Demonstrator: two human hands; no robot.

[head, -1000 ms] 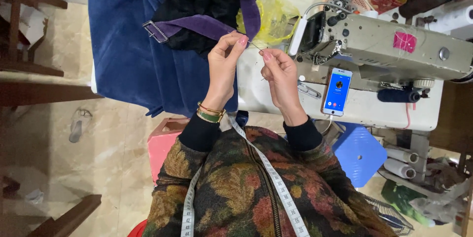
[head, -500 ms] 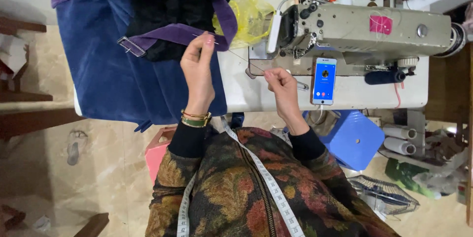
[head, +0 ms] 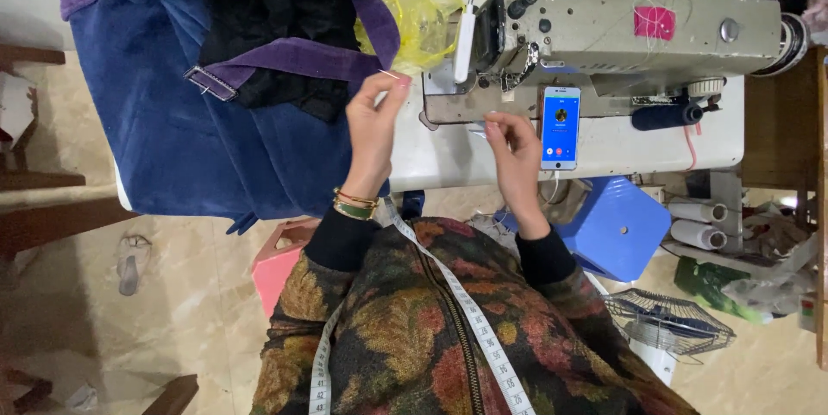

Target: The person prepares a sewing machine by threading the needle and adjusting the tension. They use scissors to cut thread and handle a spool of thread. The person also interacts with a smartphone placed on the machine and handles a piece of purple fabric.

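Observation:
My left hand (head: 375, 126) is raised over the table edge, its thumb and finger pinched on a thin needle (head: 388, 75) beside the purple strap (head: 293, 57). My right hand (head: 516, 152) is lower and to the right, fingers pinched near the base of the grey sewing machine (head: 621, 35); a thread between the hands is too fine to see. Blue velvet fabric (head: 190, 139) with black cloth (head: 259, 9) on it lies left of my left hand. A white tape measure (head: 457, 303) hangs around my neck.
A phone with a lit screen (head: 561, 126) leans against the machine on the white table (head: 621, 147). A yellow plastic bag (head: 423, 18) sits behind my hands. A blue stool (head: 617, 229), pink stool (head: 280, 260), wire fan guard (head: 668, 320) and a sandal (head: 129, 264) are on the floor.
The view has swung so the machine sits more central. My two hands have drawn apart, the left staying up by the purple strap, the right moving down toward the machine base.

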